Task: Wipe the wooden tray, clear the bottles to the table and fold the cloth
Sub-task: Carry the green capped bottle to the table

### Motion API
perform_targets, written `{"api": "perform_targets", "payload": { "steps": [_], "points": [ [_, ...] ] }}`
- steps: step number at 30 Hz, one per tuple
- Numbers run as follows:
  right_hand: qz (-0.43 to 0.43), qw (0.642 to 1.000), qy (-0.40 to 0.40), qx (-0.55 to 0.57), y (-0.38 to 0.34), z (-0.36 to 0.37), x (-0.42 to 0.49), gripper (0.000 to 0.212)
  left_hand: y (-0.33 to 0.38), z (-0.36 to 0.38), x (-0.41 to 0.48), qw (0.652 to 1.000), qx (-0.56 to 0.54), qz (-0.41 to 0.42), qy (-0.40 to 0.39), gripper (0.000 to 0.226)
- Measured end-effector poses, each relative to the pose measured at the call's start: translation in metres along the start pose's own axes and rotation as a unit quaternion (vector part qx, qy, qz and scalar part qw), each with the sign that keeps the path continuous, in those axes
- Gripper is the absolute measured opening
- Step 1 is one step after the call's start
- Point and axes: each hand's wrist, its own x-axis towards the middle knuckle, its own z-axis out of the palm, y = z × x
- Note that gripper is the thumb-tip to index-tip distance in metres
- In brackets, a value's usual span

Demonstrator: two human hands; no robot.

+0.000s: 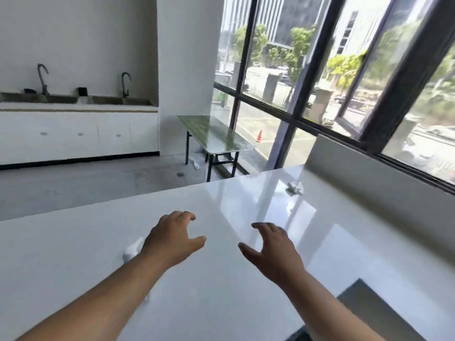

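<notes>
Both my hands hover over a glossy white counter (221, 291). My left hand (172, 238) is open, fingers spread and curled slightly, holding nothing. My right hand (273, 249) is open too, palm down, empty. A small crumpled white piece (131, 251), maybe tissue or cloth, lies on the counter just left of my left wrist. Another crumpled white wad (294, 188) sits farther back on the right. No wooden tray or bottles are in view.
A raised white ledge (369, 168) runs along the counter's right side under large windows. A dark opening (369, 308) cuts into the counter at lower right. Beyond stand a folding table (216, 136) and a sink unit (73, 102) with two taps.
</notes>
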Motion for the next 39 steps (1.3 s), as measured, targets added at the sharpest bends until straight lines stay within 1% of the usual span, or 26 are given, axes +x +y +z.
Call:
{"api": "perform_targets", "payload": {
  "steps": [4,9,13,16,18,20,23,26,28,31,35,39],
  "points": [
    [0.081,0.996,0.046,-0.010,0.076,-0.054,-0.063,0.065,0.087,0.039,-0.016,0.994,-0.006,0.082,-0.067,0.074],
    [0.176,0.980,0.093,0.009,0.180,-0.100,-0.149,0.064,0.208,0.096,-0.041,0.978,0.006,0.175,-0.114,0.074],
    [0.233,0.964,0.124,0.025,0.271,-0.136,-0.213,0.063,0.321,0.152,-0.070,0.958,-0.003,0.247,-0.143,0.073],
    [0.274,0.949,0.148,0.046,0.345,-0.165,-0.255,0.067,0.405,0.201,-0.092,0.946,-0.007,0.278,-0.166,0.073],
    [0.290,0.942,0.161,0.052,0.382,-0.181,-0.273,0.069,0.447,0.224,-0.103,0.940,-0.014,0.288,-0.181,0.074],
    [0.308,0.933,0.179,0.053,0.432,-0.203,-0.300,0.071,0.504,0.259,-0.118,0.931,-0.010,0.309,-0.192,0.074],
    [0.343,0.915,0.201,0.062,0.497,-0.232,-0.335,0.070,0.576,0.300,-0.138,0.924,-0.012,0.321,-0.206,0.074],
    [0.377,0.895,0.225,0.074,0.542,-0.254,-0.361,0.067,0.629,0.331,-0.156,0.915,-0.016,0.331,-0.231,0.075],
    [0.391,0.887,0.234,0.076,0.568,-0.264,-0.369,0.064,0.658,0.349,-0.160,0.908,-0.007,0.348,-0.232,0.073],
    [0.403,0.881,0.233,0.081,0.602,-0.269,-0.372,0.061,0.693,0.376,-0.156,0.907,0.005,0.355,-0.225,0.072],
    [0.420,0.874,0.223,0.095,0.632,-0.269,-0.367,0.061,0.725,0.413,-0.143,0.900,0.015,0.362,-0.243,0.071],
    [0.442,0.869,0.214,0.068,0.670,-0.274,-0.349,0.062,0.757,0.454,-0.112,0.896,0.000,0.371,-0.243,0.071]
  ]
}}
